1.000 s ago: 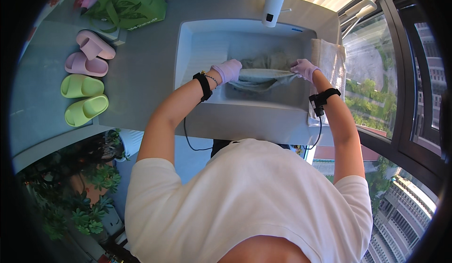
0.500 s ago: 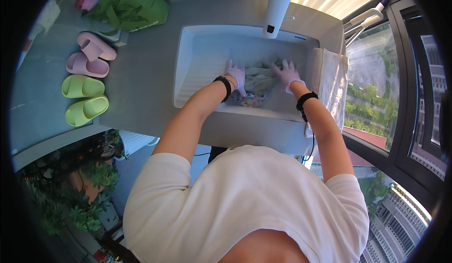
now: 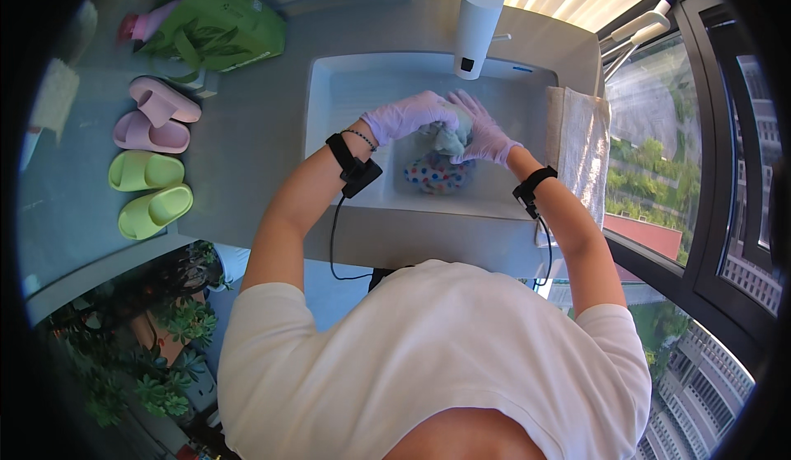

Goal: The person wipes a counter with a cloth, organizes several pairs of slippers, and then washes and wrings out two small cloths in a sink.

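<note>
Wearing a white shirt (image 3: 437, 336); reaching over a sink (image 3: 342, 93), past a dotted cloth (image 3: 437, 178) in it; grasping a grey cloth (image 3: 451, 138) over the sink with the curled left hand (image 3: 416, 114); touching that cloth's right side with the right hand (image 3: 484, 132), fingers straight and parted; facing a white tap (image 3: 478, 27) by the sink's far rim.

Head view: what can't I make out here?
All in the head view:
Grey-green cloth: its full outline, hidden by the left hand, the right hand and its own folds.
Spotted bundle: its true shape, lost in bunching and slight blur.
Green bag: most of its contents, hidden by its side.
Plants: how many, lost in shadow and the dark picture rim.
</note>
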`<state>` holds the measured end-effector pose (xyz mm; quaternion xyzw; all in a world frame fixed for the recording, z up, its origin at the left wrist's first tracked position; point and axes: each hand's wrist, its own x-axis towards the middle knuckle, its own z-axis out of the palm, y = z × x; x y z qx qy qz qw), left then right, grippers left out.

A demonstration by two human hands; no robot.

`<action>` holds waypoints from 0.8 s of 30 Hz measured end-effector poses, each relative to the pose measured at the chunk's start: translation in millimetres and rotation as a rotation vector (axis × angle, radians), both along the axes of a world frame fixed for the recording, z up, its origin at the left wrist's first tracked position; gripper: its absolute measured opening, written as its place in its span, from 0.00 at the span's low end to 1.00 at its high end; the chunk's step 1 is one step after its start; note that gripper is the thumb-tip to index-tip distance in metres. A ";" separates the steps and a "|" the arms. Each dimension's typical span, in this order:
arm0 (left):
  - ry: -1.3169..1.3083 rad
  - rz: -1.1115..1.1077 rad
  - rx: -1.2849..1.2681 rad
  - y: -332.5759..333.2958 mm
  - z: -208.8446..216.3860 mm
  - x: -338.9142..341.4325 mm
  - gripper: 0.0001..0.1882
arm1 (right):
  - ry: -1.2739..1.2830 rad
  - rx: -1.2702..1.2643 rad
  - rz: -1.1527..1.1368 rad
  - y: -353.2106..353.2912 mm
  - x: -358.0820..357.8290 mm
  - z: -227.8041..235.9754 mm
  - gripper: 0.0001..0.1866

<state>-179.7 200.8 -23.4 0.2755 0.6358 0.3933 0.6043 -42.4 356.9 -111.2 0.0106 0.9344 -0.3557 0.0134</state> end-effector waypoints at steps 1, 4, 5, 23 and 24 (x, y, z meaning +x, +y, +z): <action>-0.100 0.069 0.064 -2.9 1.2 -1.1 0.20 | 0.072 -0.117 0.017 -6.6 -4.2 3.2 0.46; -0.301 0.177 0.283 -21.8 12.0 -9.9 0.22 | 0.102 -0.386 -0.059 -13.4 -9.2 7.0 0.32; -0.353 0.189 0.361 -30.1 16.1 -14.3 0.23 | 0.052 -0.493 -0.124 -6.9 -8.9 6.1 0.30; -0.062 0.569 0.469 -33.9 -6.6 47.2 0.26 | 0.061 -0.897 -0.135 -47.7 -24.6 124.2 0.37; -0.254 0.640 0.474 -33.2 -4.1 48.2 0.24 | 0.059 -0.878 -0.009 -44.4 -25.9 119.3 0.43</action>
